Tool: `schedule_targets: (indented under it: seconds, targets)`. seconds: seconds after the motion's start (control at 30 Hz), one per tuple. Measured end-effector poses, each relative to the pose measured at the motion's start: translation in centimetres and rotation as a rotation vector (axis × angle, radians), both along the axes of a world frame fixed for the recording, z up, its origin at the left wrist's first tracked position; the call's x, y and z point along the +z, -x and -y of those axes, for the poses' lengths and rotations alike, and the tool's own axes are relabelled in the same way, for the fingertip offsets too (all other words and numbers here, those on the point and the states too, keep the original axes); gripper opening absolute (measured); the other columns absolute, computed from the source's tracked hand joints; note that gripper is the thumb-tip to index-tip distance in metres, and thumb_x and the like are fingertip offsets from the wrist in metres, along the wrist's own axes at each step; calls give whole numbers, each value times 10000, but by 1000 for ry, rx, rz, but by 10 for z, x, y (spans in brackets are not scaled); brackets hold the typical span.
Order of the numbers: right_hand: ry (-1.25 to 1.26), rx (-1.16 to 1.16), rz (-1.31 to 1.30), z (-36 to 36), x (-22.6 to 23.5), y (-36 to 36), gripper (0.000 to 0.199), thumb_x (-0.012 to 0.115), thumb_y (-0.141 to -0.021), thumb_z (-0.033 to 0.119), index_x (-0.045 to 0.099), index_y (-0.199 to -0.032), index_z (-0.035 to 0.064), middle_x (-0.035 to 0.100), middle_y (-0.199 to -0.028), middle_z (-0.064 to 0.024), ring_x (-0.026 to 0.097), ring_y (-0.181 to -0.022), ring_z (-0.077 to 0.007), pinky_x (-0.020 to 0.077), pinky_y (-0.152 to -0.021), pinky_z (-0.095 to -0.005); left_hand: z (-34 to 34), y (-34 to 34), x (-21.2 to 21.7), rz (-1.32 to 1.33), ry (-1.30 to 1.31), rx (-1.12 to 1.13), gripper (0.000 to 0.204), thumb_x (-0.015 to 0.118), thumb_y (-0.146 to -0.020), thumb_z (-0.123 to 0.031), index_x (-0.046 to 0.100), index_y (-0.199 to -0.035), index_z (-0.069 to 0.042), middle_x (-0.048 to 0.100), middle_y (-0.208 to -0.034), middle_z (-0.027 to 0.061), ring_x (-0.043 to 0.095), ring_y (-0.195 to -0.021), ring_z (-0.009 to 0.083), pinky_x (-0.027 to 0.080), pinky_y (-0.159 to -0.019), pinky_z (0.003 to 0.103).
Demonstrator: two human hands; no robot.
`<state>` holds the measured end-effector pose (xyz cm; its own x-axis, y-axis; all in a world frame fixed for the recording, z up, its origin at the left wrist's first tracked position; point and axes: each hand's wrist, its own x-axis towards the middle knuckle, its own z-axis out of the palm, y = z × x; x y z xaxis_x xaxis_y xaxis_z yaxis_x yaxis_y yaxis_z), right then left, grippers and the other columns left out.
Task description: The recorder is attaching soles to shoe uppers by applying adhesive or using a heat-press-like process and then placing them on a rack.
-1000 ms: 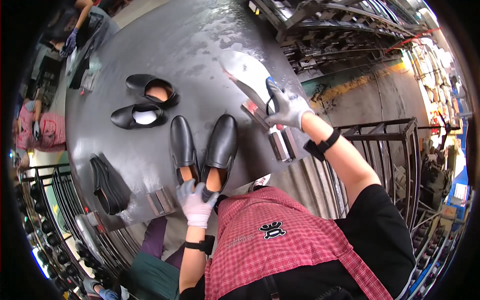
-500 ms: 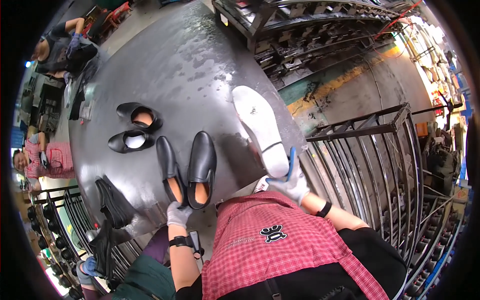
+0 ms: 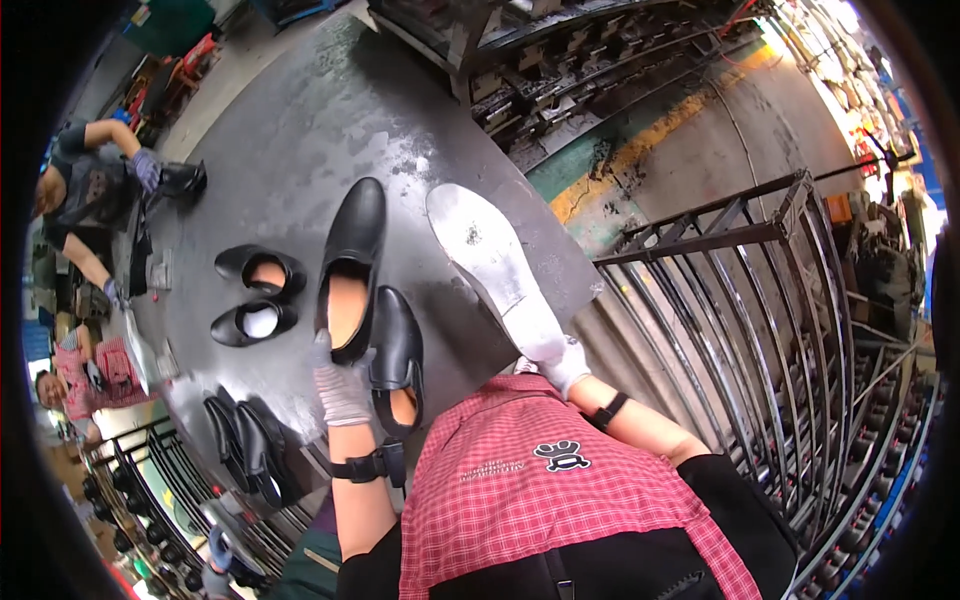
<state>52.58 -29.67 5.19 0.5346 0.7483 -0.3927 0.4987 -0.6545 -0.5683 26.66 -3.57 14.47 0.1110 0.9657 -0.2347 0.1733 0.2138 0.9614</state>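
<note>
My left hand point(image 3: 342, 388), in a pale knit glove, grips the heel end of a black loafer point(image 3: 360, 225) with a tan lining, its toe pointing away from me. Its mate, a second black loafer point(image 3: 397, 335), lies just right of it on the dark metal table point(image 3: 460, 130). My right hand point(image 3: 570, 366), gloved in white, is closed round the heel end of a white shoe last point(image 3: 500, 265). This last lies tilted over the table's right side with its sole face up; part of my fingers is hidden beneath it.
Two black shoes point(image 3: 262, 270) rest left of the loafers, and another black pair point(image 3: 260, 450) at the near left edge. A metal rack point(image 3: 700, 270) flanks the table's right side. At far left, a co-worker's gloved hand point(image 3: 147, 170) holds a black shoe.
My left hand has lifted one loafer and carried it away from me, past its mate. My right fingers have closed on the last's heel. Another black shoe now lies with the near-left one.
</note>
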Motion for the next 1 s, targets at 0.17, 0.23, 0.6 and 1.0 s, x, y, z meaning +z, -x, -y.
schedule_targets:
  seconds: [0.17, 0.23, 0.6, 1.0]
  targets:
    - [127, 142, 65, -22, 119, -23, 539, 641, -886, 449, 550, -1212, 29, 705, -864, -218, 691, -815, -381, 541, -749, -483, -46, -52, 7, -6, -130, -43, 643, 681, -877, -468, 499, -1256, 18, 586, -1155, 137, 569, -999, 295, 462, -933, 392]
    - [96, 195, 43, -68, 177, -30, 494, 647, -888, 430, 578, -1165, 27, 703, -882, -215, 688, -851, -380, 536, -766, -488, -50, -73, 25, -46, -236, -77, 668, 708, -852, -462, 501, -1245, 38, 584, -1123, 160, 569, -995, 288, 457, -927, 396]
    - [410, 619, 422, -280, 216, -67, 254, 659, -822, 262, 748, -1003, 107, 736, -986, -146, 712, -940, -316, 567, -789, -413, -117, -198, 101, -568, -831, -806, 467, 721, -813, -412, 667, -1169, -114, 626, -1087, 122, 639, -951, 334, 517, -833, 401]
    - [49, -121, 102, -34, 139, -3, 632, 511, -952, 233, 272, -1496, 17, 690, -931, -263, 680, -812, -428, 536, -741, -501, 19, -259, 43, -325, -1048, -1485, 267, 527, -904, -311, 748, -906, -162, 704, -916, 87, 623, -1033, 274, 187, -1159, 586]
